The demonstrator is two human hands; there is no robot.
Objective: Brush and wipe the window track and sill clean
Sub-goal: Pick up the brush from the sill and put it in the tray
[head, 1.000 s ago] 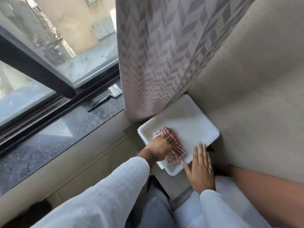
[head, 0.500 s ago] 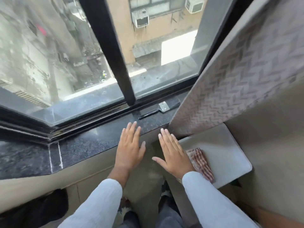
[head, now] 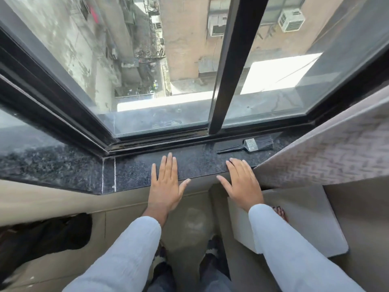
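The dark speckled granite sill point(head: 130, 173) runs below the black window track point(head: 168, 142). A black paintbrush point(head: 250, 145) lies on the sill at the right, handle pointing left. My left hand point(head: 166, 184) rests flat on the sill's front edge, fingers apart, holding nothing. My right hand point(head: 240, 182) lies flat too, just below and left of the brush, not touching it. A striped red-and-white cloth point(head: 281, 212) sits on a white tray point(head: 311, 220) at the lower right, mostly hidden behind my right sleeve.
A patterned curtain point(head: 328, 157) hangs over the sill's right end, close to my right hand. A black vertical window frame bar point(head: 229, 81) meets the track above the brush. A dark object point(head: 42, 239) lies low at the left.
My left hand let go of the cloth in the tray. Both hands rose to the sill and now lie flat on it. The view swung up toward the window.
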